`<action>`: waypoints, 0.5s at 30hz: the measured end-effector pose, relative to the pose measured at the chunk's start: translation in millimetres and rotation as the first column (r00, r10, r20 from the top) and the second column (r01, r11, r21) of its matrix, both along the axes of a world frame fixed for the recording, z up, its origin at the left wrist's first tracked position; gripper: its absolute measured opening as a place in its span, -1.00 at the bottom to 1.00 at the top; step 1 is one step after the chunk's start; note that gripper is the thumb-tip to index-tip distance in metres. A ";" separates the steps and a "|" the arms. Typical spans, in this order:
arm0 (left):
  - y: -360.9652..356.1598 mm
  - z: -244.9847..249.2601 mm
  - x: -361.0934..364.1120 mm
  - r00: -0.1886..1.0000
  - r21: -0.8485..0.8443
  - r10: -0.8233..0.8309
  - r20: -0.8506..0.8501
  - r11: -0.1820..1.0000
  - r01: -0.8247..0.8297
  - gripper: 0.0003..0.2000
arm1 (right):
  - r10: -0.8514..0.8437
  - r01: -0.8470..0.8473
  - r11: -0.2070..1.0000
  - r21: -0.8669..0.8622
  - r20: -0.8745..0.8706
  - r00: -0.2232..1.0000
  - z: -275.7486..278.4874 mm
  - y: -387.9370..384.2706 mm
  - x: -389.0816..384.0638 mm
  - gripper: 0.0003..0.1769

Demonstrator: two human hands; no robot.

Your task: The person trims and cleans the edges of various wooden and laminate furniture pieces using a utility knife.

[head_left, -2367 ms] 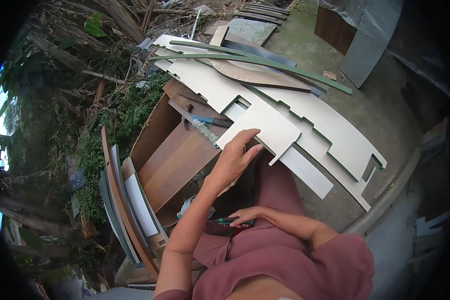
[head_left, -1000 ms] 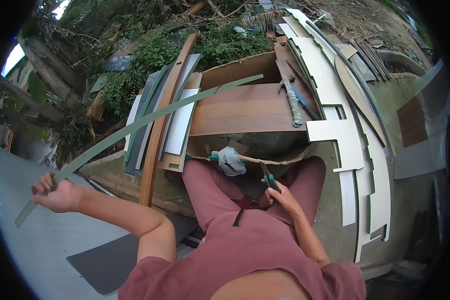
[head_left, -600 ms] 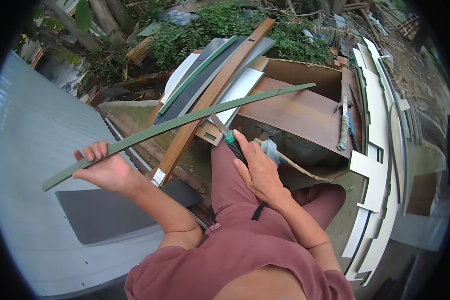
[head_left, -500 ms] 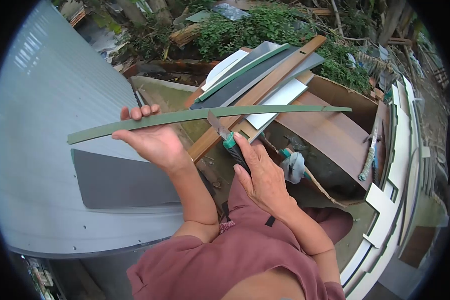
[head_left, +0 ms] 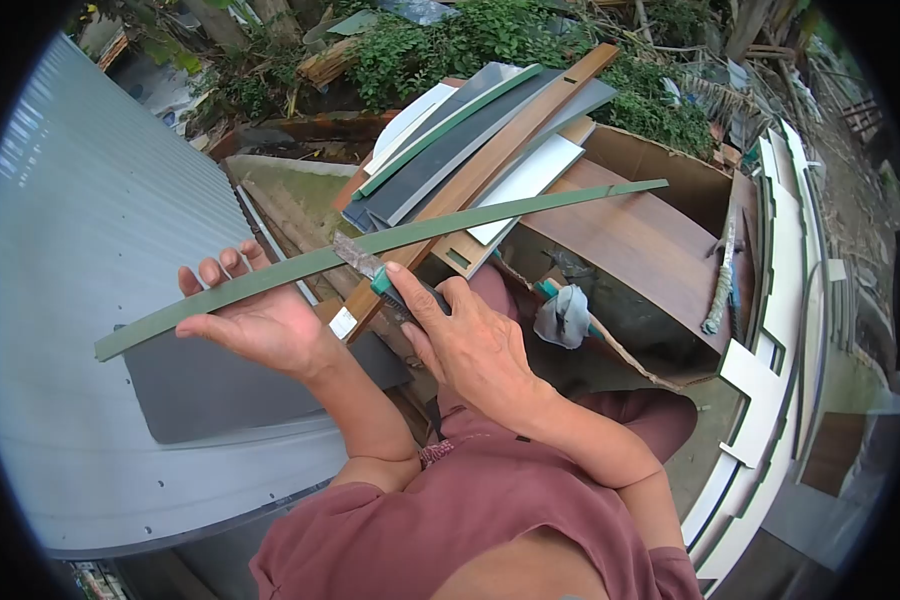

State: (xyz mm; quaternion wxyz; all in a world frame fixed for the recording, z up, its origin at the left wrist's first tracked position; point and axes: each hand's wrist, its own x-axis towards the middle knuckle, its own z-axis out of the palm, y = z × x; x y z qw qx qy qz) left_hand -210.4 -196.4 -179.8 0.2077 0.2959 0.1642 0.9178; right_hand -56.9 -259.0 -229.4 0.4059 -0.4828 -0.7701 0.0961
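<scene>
A long, thin green strip (head_left: 450,222) slants across the view, its left end low and its right end raised. It lies across the palm of my left hand (head_left: 275,325), held between the thumb and the loosely curled fingers. My right hand (head_left: 485,350) is wrapped round a utility knife (head_left: 382,285) with a black and green handle, index finger along its top. The knife's worn blade meets the strip's lower edge just right of my left hand. Under the left hand, a dark grey sheet (head_left: 230,390) rests on a corrugated metal surface (head_left: 60,270).
Ahead lies a stack of boards and strips, with a brown wooden rail (head_left: 510,140) on top and a white panel (head_left: 530,190). A cardboard box (head_left: 660,165) with a brown board (head_left: 620,240) stands to the right. Long white notched strips (head_left: 760,400) run down the right side.
Both hands have moved left and a little down in view, with the strip tilting more steeply. The blade has shifted along the strip, closer to my left hand.
</scene>
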 end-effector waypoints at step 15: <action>-12.2 10.8 -170.5 0.956 0.120 -0.289 0.057 0.952 0.280 -0.44 | -0.373 0.384 0.865 -0.323 0.099 0.923 -131.5 52.9 152.0 -0.41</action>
